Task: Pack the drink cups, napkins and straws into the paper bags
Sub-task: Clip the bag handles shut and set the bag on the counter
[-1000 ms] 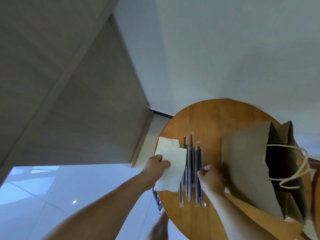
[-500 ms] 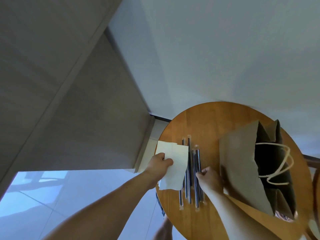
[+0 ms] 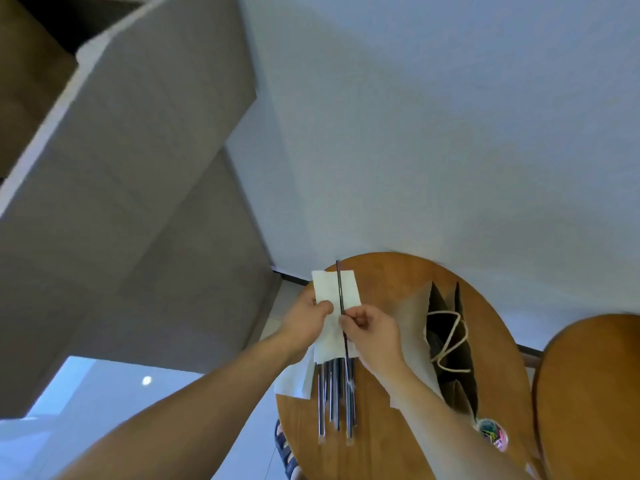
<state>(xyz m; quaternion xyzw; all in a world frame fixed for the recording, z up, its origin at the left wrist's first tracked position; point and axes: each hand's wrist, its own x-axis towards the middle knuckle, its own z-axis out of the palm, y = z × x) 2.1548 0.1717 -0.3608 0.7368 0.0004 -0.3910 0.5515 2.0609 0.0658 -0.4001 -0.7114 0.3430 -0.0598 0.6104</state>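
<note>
Nearest me: the spare straws (image 3: 335,400), wrapped, dark tubes in clear sleeves. They lie side by side on the wooden table (image 3: 388,271), long axes pointing away from me. More white napkins (image 3: 292,381) stick out at the table edge just left of them.

Above those, both hands meet. My right hand (image 3: 372,332) pinches one straw (image 3: 340,289) between thumb and fingertips, fingers curled on it, gripping low on its length. The straw is off the table. Its long axis runs nearly straight away from me, top end past the napkin's far edge, tail hanging down toward the spare ones.

My left hand (image 3: 304,322) holds the napkin (image 3: 325,285) by its left edge, thumb on top. It is white, flat, roughly rectangular, a bit limp. The straw crosses in front of it; touching or not, can't tell.

Key relation: the paper bag (image 3: 414,327) sits just right of my right hand, so the right hand is nearer. Its mouth is open, dark inside, rope handles (image 3: 450,341) flopped over the opening. My guess: swing right, tip the straw's end down into the mouth, napkin with it. Flimsy paper, may catch the rim.

No cups in view. A tub of coloured clips (image 3: 491,438) lies by the bag's near corner.
</note>
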